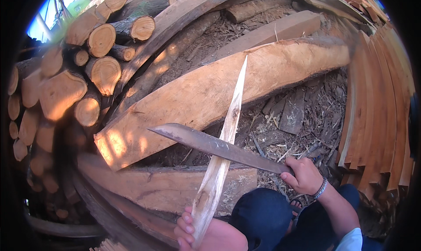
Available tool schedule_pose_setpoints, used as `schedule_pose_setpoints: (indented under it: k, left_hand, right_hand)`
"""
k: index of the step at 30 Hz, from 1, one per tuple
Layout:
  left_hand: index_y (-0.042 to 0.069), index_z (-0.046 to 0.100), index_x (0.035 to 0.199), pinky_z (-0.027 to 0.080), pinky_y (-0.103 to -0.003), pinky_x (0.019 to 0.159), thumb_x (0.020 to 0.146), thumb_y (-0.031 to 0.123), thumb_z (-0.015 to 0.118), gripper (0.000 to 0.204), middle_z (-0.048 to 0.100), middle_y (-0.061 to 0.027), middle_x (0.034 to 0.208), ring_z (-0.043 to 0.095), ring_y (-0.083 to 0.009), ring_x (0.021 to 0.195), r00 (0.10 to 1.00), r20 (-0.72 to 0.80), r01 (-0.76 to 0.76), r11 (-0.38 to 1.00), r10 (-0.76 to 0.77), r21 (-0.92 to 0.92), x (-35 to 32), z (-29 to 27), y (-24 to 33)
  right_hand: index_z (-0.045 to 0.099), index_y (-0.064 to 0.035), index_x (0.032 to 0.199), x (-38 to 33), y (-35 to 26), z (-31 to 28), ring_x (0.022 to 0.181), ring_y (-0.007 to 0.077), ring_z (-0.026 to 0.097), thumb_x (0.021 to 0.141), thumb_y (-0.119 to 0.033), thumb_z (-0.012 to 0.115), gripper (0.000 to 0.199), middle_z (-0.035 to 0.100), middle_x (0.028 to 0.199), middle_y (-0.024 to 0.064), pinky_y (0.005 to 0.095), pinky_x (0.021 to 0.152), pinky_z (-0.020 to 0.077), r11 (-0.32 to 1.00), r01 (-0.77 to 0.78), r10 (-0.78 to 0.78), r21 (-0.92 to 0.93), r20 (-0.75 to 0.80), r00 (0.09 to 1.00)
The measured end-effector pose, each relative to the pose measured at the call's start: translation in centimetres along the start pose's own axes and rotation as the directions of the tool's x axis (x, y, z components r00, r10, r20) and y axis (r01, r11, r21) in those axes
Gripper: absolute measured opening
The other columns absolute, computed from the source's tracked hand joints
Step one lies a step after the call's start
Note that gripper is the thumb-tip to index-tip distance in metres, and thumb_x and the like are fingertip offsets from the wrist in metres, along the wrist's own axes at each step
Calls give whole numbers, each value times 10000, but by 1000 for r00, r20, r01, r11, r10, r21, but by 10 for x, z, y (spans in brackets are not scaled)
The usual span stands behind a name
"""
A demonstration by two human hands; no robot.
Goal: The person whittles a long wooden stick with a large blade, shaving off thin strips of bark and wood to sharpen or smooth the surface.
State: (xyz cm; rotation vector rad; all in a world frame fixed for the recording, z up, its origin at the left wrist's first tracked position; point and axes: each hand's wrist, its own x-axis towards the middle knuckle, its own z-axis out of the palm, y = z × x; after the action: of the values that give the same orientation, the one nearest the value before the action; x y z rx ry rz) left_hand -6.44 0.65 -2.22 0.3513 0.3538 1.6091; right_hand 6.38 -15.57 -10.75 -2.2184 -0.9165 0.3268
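My left hand (187, 228) is wrapped round the lower end of a pale split wooden stake (214, 175), which slants up and away to a sharp point. In my right hand (305, 175) is a machete (223, 149), gripped at its handle, which the fist mostly hides. The dark, worn blade reaches left and crosses over the stake near its middle. Whether blade and wood touch I cannot tell. Beyond the stake lies a long, thick sawn slab (184, 103) with a bark edge.
Stacked cut logs (104, 73) fill the left side. Sawn boards (372, 106) are piled at the right. A shorter plank (175, 185) lies before my knees (263, 213). Bark and shavings (280, 139) litter the ground, and another beam (267, 34) lies behind the slab.
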Motion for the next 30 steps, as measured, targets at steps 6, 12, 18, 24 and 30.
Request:
schedule_pose_setpoints:
  k: [6, 12, 18, 24, 30]
  left_hand:
    - [102, 505, 690, 369, -383, 907, 900, 106, 480, 212, 474, -18, 683, 467, -198, 823, 1000, 4, -2, 1000, 2, -16, -1, -5, -2]
    - [95, 511, 700, 374, -382, 903, 903, 105, 483, 205, 484, -18, 689, 472, -195, 823, 1000, 16, -11, 999, 11, -30, 0, -6, 0]
    - [93, 514, 713, 382, -377, 912, 908, 114, 483, 199, 490, -20, 689, 477, -193, 823, 999, 36, -20, 1000, 21, -14, 1, -6, -2]
    - [87, 519, 703, 396, -379, 930, 917, 121, 468, 222, 512, -25, 698, 492, -199, 809, 1000, 7, 2, 1000, -2, 9, 3, -8, 1]
    - [74, 534, 712, 414, -385, 920, 907, 127, 473, 212, 527, -38, 707, 524, -212, 833, 998, -33, 63, 998, -62, 24, 18, -13, 5]
  right_hand:
    - [534, 1, 785, -2, 1, -9, 595, 424, 592, 919, -462, 543, 482, 559, 594, 212, 483, 572, 468, 994, 33, -33, -100, 2, 999]
    - [555, 11, 780, -8, 3, -5, 599, 434, 590, 926, -440, 542, 474, 541, 565, 212, 484, 567, 466, 999, 6, -7, 38, 23, 1000]
    - [549, 9, 771, 14, 10, 2, 609, 432, 596, 929, -425, 545, 462, 554, 589, 225, 489, 578, 470, 996, -82, 84, 21, -81, 993]
    - [544, -7, 776, 4, 12, 0, 596, 423, 594, 893, -497, 569, 504, 543, 566, 208, 482, 568, 470, 998, 61, -62, 10, 64, 996]
    - [542, -20, 759, 0, -6, 10, 575, 400, 605, 876, -529, 577, 523, 565, 565, 189, 467, 551, 484, 997, 75, -74, -21, 52, 996]
